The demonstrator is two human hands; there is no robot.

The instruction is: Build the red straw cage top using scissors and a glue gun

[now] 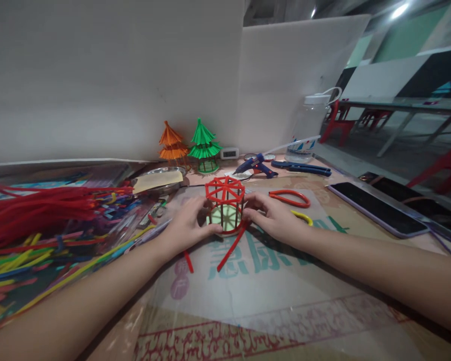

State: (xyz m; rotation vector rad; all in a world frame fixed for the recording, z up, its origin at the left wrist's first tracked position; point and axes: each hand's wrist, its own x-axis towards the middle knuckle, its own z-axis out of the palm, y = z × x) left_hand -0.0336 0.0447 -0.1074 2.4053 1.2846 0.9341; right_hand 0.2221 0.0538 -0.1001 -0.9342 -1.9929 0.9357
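A small pavilion-like frame (pixel 225 182) of red pipe cleaner stands upright in front of me. It has a spoked red top, thin brown posts and a pale green round base with a red rim. My left hand (pixel 193 221) curls around its left side, thumb at the base's front edge. My right hand (pixel 272 216) grips its right side near the base rim, fingertips close together. From there a red pipe cleaner strip (pixel 231 250) slants down to the mat; whether the fingers pinch it too I cannot tell. A short red piece (pixel 188 261) lies below my left hand.
Loose pipe cleaners (pixel 33 215) pile up at left. Behind stand orange (pixel 170 143) and green (pixel 203 145) tiered towers, a metal dish (pixel 165 186), a blue glue gun (pixel 256 164) and a bottle (pixel 302 128). Orange-handled scissors (pixel 291 198) and a phone (pixel 378 208) lie at right.
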